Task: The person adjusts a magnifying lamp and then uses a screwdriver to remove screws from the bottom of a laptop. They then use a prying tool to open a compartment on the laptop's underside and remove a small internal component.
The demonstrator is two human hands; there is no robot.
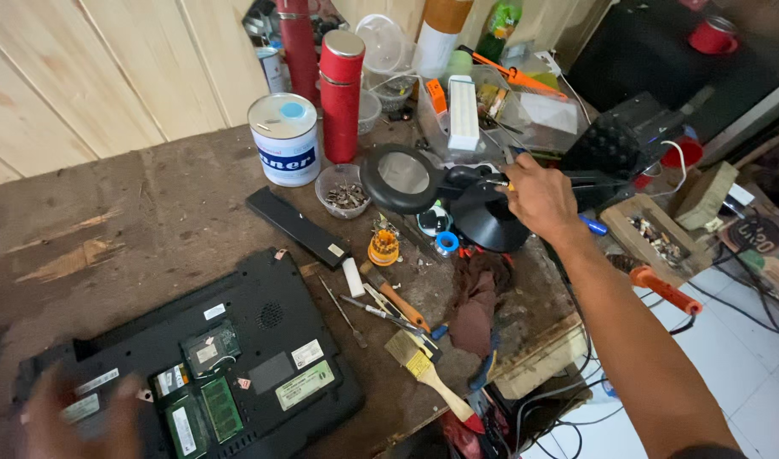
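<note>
Head cam: right hand (536, 197) is closed around a thin tool w/ yellow tip at the magnifier lamp (404, 177), back-right of the bench (152, 212). Left hand (75, 416) is blurred, fingers spread open, holding nothing, over the near-left corner of the opened laptop (262, 340). Paintbrush (423, 374) and screwdriver (394, 297) lie between.

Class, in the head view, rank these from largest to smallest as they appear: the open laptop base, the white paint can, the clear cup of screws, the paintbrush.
1. Open laptop base, though nearness to the camera enlarges it.
2. White paint can.
3. Paintbrush, longer but slimmer than the can, so unsure.
4. Clear cup of screws.
</note>
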